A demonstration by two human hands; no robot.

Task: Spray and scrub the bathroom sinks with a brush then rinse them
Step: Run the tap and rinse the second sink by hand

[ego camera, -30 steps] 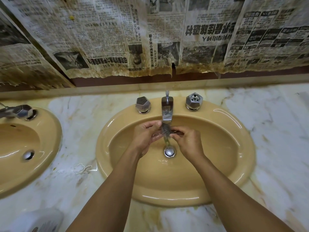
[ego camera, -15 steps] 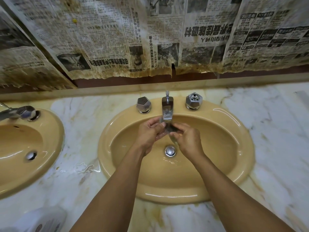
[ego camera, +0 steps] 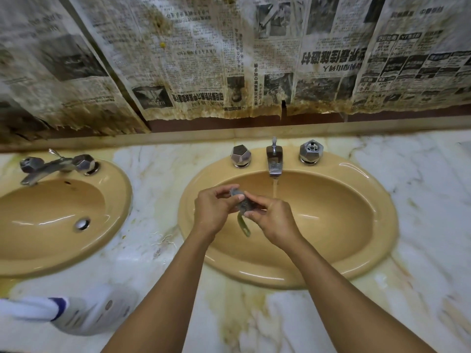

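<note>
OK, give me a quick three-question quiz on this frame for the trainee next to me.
1. True or false: water runs from the tap of the right sink.
2. The scrubber is gripped by: A. one hand; B. both hands; C. nothing, it lies in the basin.
3. Fill in: the white bottle rests on the marble ____, in front of the left sink.

Key: 1. True. 2. B: left hand and right hand. 3. counter.
</note>
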